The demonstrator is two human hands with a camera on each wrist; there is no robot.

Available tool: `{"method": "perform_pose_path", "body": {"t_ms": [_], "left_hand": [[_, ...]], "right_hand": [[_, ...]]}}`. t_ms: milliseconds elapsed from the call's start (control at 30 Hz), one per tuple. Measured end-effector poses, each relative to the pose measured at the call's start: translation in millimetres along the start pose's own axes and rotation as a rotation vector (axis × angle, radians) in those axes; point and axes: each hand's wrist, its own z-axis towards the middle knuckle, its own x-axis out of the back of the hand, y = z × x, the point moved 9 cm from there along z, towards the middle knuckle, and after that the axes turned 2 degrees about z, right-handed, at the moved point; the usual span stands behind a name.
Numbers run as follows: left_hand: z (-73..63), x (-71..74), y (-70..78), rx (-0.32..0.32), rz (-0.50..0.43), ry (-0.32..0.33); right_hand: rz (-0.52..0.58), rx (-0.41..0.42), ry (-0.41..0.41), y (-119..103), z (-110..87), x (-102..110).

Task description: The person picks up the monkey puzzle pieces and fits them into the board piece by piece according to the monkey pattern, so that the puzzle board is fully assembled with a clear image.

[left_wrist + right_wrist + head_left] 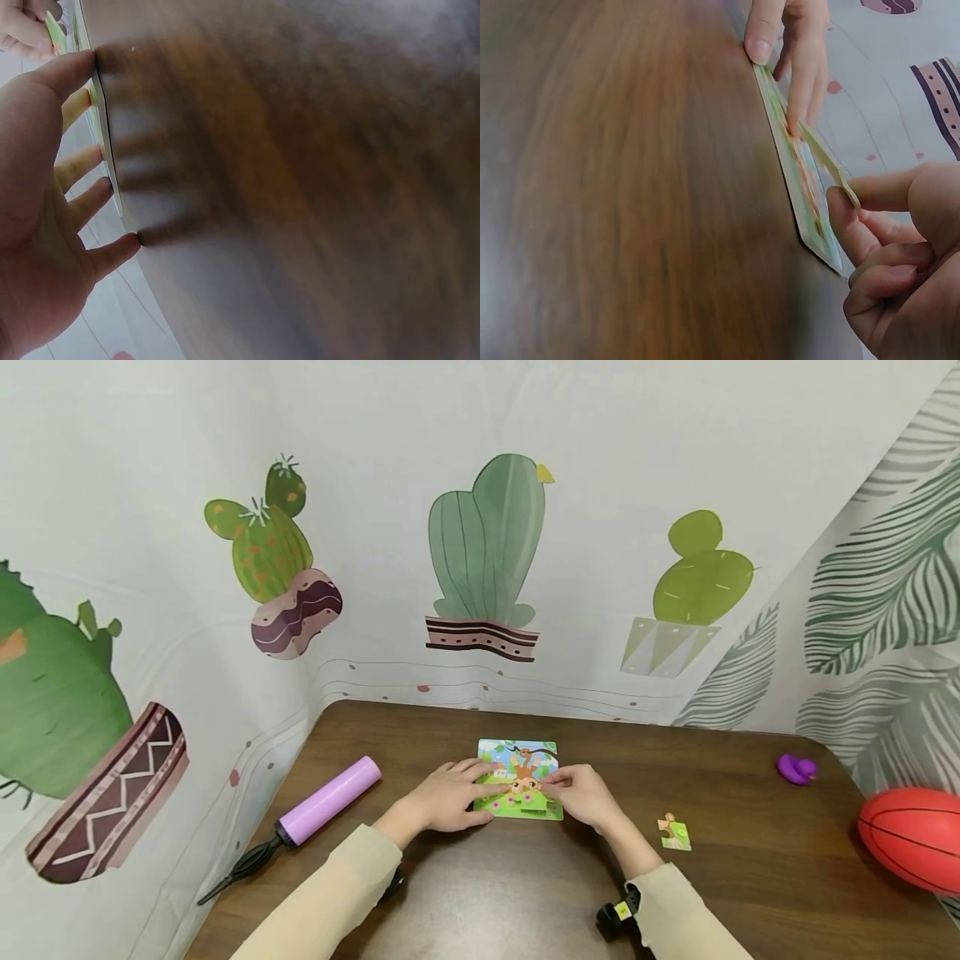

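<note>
A jigsaw puzzle board (495, 746) with a monkey picture lies on the brown table. My left hand (448, 795) rests on its left side with fingers spread and fairly straight; in the left wrist view the thumb touches the edge nearest me. Between thumb and index finger, my right hand (583, 793) pinches a thin puzzle piece (823, 156) at the board's right side. That piece is tilted, its far end low by the left hand's fingertip. A loose puzzle piece (675, 833) lies on the table to the right of my right hand.
At the left lies a pink-purple hand pump (330, 802) with a black end. A purple rubber duck (796, 769) sits at the far right, and a red ball (915, 839) is at the right edge. Cactus-printed cloth (585, 568) hangs behind the table (487, 893).
</note>
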Motion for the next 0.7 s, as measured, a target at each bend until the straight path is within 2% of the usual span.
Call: {"method": "perform_pose_path", "body": {"t_ms": [200,433,700], "left_hand": [[-0.3,0.6,-0.2,0.009,-0.009,-0.002],[-1.0,4.4,2.6,-0.007,-0.003,0.016],[-1.1,1.1,0.7,0.004,-0.005,0.004]], "right_hand": [[0.016,-0.062,0.017,0.3,3.5,-6.8],[-0.02,-0.074,0.025,1.4,9.7,-12.1],[0.02,-0.081,0.03,4.0,11.5,-13.7]]}}
